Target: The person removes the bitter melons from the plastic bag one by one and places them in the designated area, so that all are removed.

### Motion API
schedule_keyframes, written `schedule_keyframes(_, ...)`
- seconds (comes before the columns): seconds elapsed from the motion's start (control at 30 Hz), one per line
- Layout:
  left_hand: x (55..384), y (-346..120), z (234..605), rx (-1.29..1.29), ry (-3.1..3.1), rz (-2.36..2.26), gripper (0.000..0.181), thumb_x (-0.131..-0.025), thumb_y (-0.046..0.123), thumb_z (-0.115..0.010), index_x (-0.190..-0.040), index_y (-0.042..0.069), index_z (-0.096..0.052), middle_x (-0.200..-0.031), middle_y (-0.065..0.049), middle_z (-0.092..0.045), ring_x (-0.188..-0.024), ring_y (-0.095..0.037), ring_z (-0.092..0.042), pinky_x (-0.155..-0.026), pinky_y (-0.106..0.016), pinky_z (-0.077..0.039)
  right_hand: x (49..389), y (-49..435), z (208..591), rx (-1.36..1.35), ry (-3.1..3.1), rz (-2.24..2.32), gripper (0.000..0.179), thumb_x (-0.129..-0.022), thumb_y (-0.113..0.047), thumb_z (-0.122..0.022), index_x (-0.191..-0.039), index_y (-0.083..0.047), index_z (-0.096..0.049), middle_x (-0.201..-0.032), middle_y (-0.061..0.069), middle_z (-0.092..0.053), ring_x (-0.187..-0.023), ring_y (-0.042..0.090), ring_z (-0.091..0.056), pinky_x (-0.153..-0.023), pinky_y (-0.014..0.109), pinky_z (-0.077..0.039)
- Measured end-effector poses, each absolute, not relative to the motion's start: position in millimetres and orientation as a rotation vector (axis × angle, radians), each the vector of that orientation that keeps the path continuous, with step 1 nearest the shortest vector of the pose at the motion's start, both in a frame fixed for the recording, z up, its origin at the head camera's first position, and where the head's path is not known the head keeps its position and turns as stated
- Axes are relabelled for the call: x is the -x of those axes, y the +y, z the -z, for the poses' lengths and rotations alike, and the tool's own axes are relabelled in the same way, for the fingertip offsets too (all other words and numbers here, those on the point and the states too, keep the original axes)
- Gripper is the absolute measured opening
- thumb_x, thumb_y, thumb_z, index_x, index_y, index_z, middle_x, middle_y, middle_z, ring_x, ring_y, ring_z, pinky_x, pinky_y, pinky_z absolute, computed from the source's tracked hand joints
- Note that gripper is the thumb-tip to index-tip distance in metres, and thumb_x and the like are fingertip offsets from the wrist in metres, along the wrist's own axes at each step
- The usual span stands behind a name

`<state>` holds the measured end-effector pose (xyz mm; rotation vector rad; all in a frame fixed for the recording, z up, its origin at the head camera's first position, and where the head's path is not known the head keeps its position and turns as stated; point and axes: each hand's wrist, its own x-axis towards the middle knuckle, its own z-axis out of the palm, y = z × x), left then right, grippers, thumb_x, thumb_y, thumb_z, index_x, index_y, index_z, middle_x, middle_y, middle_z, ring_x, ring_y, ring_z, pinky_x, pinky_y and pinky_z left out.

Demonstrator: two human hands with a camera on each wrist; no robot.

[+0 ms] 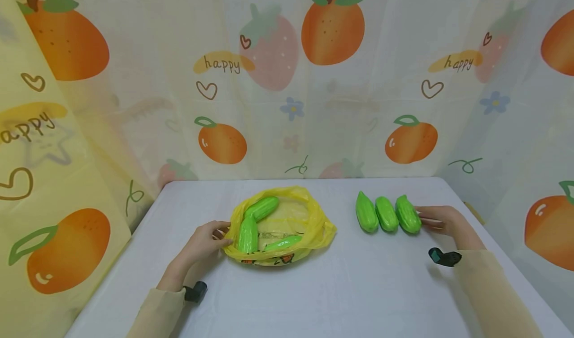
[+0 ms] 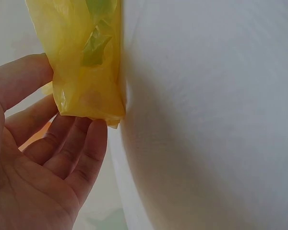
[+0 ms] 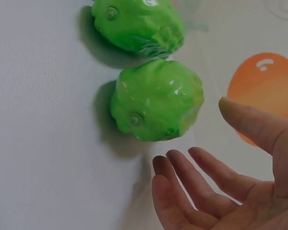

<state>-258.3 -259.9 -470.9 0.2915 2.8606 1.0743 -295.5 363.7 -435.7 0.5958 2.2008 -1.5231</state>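
A yellow plastic bag (image 1: 320, 223) lies on the table with its mouth spread wide, and three shiny green toy cucumbers (image 1: 264, 208) show inside it. My left hand (image 1: 208, 241) is at the bag's left side; in the left wrist view its relaxed fingers (image 2: 89, 158) and thumb touch the yellow plastic. On the right, three more green toy cucumbers lie side by side in a row. Beside the rightmost cucumber (image 1: 407, 215) is my right hand (image 1: 439, 221). The right wrist view shows its fingers spread loosely near that cucumber (image 3: 156, 100), with nothing held.
A white cloth covers the table (image 1: 314, 298). Behind it and along both sides hangs a curtain (image 1: 314, 103) printed with oranges and strawberries. Dark wrist cameras (image 1: 196, 292) are worn on both wrists.
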Motion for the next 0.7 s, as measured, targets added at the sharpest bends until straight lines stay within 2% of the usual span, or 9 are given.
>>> schedule_keyframes(0.13, 258, -259, 470, -0.288, 2.863, -1.08, 0.051, -0.08, 0.021, -0.076, -0.124, 0.002, -0.06, -0.108, -0.007, -0.064, -0.09, -0.018, -0.058, -0.072, -0.03, -0.048, 292, 369, 431, -0.561, 2.19, 1.521, 0.079, -0.093, -0.042, -0.056, -0.145, 0.008, -0.023, -0.14, 0.027, -0.037, -0.129, 0.039, -0.038, -0.099, 0.039, -0.044)
schedule_keyframes(0.33, 259, -259, 471, -0.282, 2.86, -1.075, 0.051, -0.081, 0.023, -0.075, -0.125, 0.003, -0.059, -0.108, -0.007, -0.064, -0.091, -0.018, -0.058, -0.073, -0.03, -0.048, 284, 374, 421, -0.501, 2.186, 1.531, 0.078, -0.095, -0.044, -0.051, -0.147, 0.006, -0.02, -0.15, 0.028, -0.022, -0.132, 0.04, -0.035, -0.089, 0.029, -0.05)
schedule_keyframes(0.5, 260, -261, 473, -0.268, 2.869, -1.079, 0.052, -0.081, 0.025, -0.076, -0.125, 0.003, -0.059, -0.109, -0.007, -0.064, -0.091, -0.018, -0.058, -0.072, -0.03, -0.048, 277, 371, 408, -0.435, 2.228, 1.532, 0.081, -0.094, -0.048, -0.051, -0.148, 0.004, -0.02, -0.153, 0.026, -0.02, -0.132, 0.038, -0.037, -0.097, 0.035, -0.047)
schedule_keyframes(0.6, 260, -261, 474, -0.28, 2.869, -1.079, 0.052, -0.081, 0.025, -0.076, -0.125, 0.003, -0.059, -0.109, -0.007, -0.064, -0.091, -0.018, -0.058, -0.072, -0.03, -0.048, 273, 366, 400, -0.399, 2.275, 1.509, 0.083, -0.093, -0.05, -0.05, -0.148, 0.004, -0.02, -0.153, 0.025, -0.022, -0.122, 0.032, -0.05, -0.099, 0.038, -0.045)
schedule_keyframes(0.7, 261, -261, 475, -0.294, 2.866, -1.082, 0.052, -0.081, 0.025, -0.075, -0.125, 0.003, -0.059, -0.108, -0.007, -0.064, -0.091, -0.018, -0.058, -0.072, -0.029, -0.048, 270, 362, 394, -0.332, 2.34, 1.473, 0.083, -0.094, -0.05, -0.05, -0.147, 0.006, -0.021, -0.149, 0.026, -0.029, -0.102, 0.012, -0.059, -0.096, 0.035, -0.048)
